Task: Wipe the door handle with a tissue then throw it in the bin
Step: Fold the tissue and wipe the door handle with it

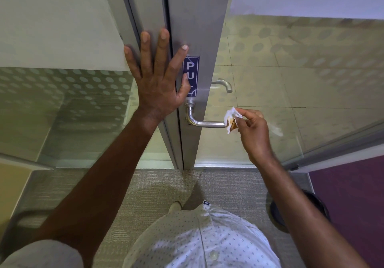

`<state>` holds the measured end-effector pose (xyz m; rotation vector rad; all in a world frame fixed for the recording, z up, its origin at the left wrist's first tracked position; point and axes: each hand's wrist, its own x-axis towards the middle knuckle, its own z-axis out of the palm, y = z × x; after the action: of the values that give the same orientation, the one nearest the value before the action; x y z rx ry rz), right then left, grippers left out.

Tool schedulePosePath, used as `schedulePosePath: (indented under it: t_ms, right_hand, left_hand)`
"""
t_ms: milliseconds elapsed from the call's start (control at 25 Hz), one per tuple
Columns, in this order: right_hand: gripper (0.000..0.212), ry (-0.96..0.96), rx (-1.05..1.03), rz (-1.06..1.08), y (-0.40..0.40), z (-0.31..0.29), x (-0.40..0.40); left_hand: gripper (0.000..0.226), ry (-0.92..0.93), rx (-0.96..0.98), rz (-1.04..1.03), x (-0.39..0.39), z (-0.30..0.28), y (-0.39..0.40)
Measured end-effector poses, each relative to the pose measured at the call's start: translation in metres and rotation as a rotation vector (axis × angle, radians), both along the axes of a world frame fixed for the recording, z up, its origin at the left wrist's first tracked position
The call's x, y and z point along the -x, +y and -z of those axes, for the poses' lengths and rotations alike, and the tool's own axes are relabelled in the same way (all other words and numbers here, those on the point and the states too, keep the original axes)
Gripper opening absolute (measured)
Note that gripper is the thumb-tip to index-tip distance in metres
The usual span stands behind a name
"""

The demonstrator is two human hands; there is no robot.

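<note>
A brushed-metal lever door handle (204, 124) sticks out to the right from the grey metal door stile (199, 39). My right hand (254, 131) pinches a crumpled white tissue (232, 120) with a brown stain, held against the free end of the handle. My left hand (159, 76) lies flat with fingers spread on the door frame and stile, partly covering a blue PULL sticker (192, 68). A dark round bin (311, 209) stands on the floor at the lower right, mostly hidden behind my right forearm.
The door is glass with a dotted frosted band; a second handle (223, 84) shows on its far side. Grey carpet (155, 188) lies underfoot, with a purple panel (353, 205) at the right. A curved dark bar (18, 220) sits at the lower left.
</note>
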<state>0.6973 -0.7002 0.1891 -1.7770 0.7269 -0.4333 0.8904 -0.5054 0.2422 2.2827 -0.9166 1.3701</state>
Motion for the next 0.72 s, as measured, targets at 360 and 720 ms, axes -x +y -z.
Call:
schedulePosePath:
  t_ms: [360, 720]
  right_hand:
    - [0.042, 0.050, 0.565, -0.226, 0.010, -0.010, 0.022]
    - [0.023, 0.125, 0.712, -0.257, 0.003, -0.024, 0.003]
  left_hand:
    - [0.068, 0.009, 0.025, -0.006, 0.001, 0.000, -0.001]
    - [0.067, -0.009, 0.019, -0.013, -0.002, 0.002, -0.001]
